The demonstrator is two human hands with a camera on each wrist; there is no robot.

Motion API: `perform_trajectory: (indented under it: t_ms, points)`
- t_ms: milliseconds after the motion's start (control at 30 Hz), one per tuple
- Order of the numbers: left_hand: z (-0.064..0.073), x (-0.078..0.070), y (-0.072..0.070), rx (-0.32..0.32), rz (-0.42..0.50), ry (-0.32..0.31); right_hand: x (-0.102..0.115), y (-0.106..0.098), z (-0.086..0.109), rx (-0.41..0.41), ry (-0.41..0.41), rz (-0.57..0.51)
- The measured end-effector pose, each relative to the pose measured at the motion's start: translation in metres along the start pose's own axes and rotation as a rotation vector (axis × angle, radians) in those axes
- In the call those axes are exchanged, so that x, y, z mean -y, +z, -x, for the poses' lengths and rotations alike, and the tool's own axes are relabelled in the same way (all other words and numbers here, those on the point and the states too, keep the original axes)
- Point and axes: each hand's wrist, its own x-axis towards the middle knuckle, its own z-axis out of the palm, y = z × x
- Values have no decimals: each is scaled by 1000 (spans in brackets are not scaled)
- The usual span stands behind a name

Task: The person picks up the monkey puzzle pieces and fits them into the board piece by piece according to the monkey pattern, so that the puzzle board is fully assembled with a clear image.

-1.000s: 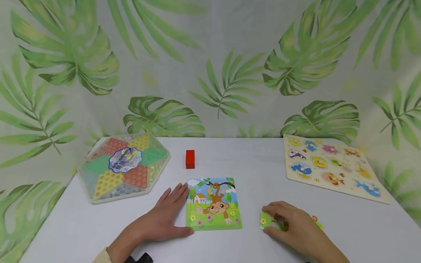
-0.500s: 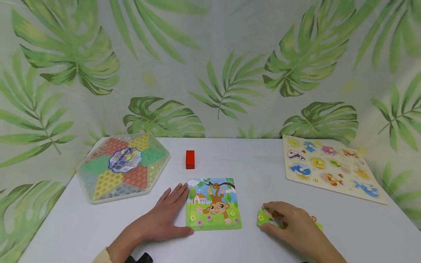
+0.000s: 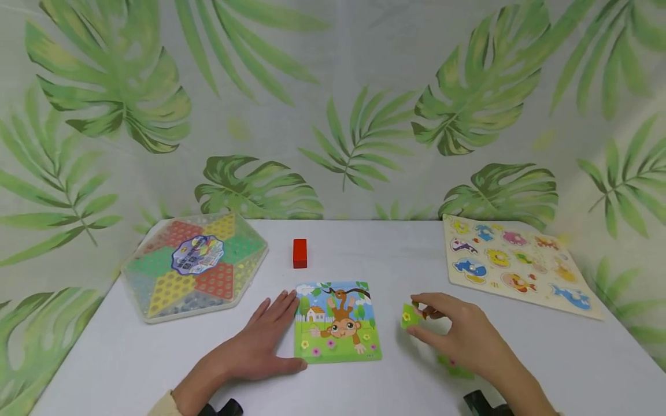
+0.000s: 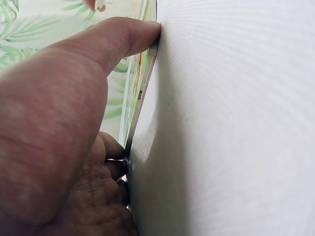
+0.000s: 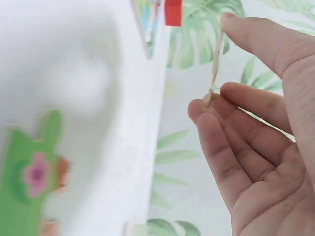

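thumb and fingertips of my right hand (image 3: 458, 325) pinch a flat green puzzle piece with a yellow flower (image 3: 408, 316), seen edge-on between them from the wrist and raised above the white tabletop (image 3: 359, 242). beneath that hand a second green puzzle piece, printed with a pink flower (image 5: 34, 176), lies on the surface, partly hidden. my left hand (image 3: 255, 351) rests with fingers outstretched, grasping nothing, thumb and index tips touching the left edge of a square picture puzzle of a hanging monkey (image 3: 340, 326). farther off stand a red rectangular block (image 3: 299, 254), a hexagonal clear-cased star board (image 3: 171, 292) on the left and a pale wooden peg board of sea animals (image 3: 543, 292) on the right. behind everything hangs white cloth printed with green leaves (image 3: 374, 52).
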Motion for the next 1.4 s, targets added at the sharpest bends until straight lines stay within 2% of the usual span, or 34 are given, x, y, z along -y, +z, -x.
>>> perform_trajectory:
  t_ms: [133, 300, 733, 1033, 1400]
  points:
    - [-2, 3, 1, 8, -4, -7, 5, -6, -14, 7, -23, 23]
    - [-3, 4, 2, -4, -18, 1, 17, -12, -31, 56, -27, 16]
    - [-1, 4, 4, -16, -8, -9, 55, -2, -64, 113, -81, -27]
    - [0, 3, 7, -20, 11, 18, 69, 13, -65, 193, -105, -186]
    - [-2, 6, 7, -15, -2, 1, 77, 48, -67, 271, -160, -170]
